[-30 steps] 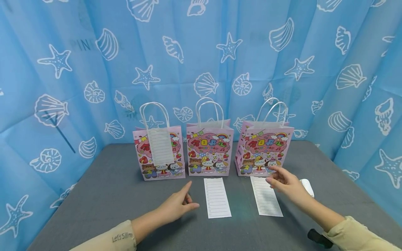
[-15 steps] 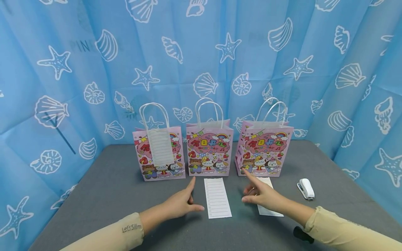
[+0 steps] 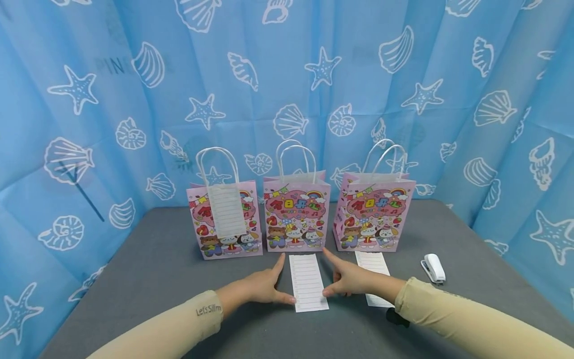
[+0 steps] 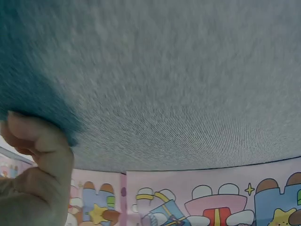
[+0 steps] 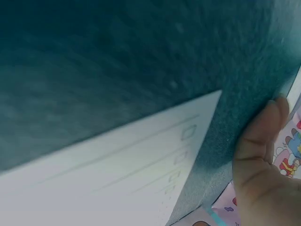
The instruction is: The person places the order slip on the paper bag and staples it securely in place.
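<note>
Currently, a lined checklist slip (image 3: 308, 284) lies between left hand (image 3: 262, 287) and right hand (image 3: 352, 278), thumbs and forefingers apart.

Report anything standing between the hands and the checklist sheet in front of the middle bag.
Nothing visible: the left hand and right hand flank the checklist sheet, and the white stapler lies off to the right.

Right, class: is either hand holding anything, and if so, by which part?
Nothing is held: the left hand and right hand flank the lined slip in front of the middle bag.
</note>
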A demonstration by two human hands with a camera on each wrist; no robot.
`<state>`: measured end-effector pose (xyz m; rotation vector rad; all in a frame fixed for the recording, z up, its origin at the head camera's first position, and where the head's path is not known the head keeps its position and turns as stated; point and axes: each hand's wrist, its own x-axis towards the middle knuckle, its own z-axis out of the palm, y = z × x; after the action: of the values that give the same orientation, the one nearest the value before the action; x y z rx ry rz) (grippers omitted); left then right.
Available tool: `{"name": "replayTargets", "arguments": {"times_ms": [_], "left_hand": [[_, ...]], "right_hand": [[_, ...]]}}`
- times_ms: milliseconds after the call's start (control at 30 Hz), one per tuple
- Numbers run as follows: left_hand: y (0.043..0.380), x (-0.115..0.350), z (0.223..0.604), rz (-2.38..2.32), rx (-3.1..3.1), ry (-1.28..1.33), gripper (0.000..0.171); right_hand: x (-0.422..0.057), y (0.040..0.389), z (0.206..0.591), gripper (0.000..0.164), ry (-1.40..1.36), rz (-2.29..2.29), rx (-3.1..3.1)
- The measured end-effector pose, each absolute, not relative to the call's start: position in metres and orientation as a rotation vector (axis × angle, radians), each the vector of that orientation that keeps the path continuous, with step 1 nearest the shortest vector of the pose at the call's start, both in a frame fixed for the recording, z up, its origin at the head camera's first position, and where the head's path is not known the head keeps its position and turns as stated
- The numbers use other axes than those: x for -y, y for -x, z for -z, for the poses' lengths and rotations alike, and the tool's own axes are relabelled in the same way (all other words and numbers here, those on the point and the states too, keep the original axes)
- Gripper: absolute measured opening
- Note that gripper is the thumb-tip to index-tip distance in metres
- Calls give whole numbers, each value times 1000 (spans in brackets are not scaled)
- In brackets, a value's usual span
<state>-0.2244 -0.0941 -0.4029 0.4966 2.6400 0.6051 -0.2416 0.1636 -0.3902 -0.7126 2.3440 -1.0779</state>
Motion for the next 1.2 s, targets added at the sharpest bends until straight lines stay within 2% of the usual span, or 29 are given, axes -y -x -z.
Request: {"name": "replayTargets", "arguments": {"times_ms": [233, 433, 1033, 1200], "left_hand": [[235, 84, 397, -573, -2584, -328, 112], [239, 77, 392, -534, -2576, -285, 109], [253, 67, 391, -512, -2583, -164, 100], [253, 75, 393, -599, -2590, -213, 87]], "right_hand": [[-150, 249, 393, 107, 569, 816, -2506], [-144, 254, 392, 104, 464, 724, -2514], [-137, 264, 393, 89, 461, 591, -2515], [-137, 262, 392, 87, 483, 615, -2529]]}}
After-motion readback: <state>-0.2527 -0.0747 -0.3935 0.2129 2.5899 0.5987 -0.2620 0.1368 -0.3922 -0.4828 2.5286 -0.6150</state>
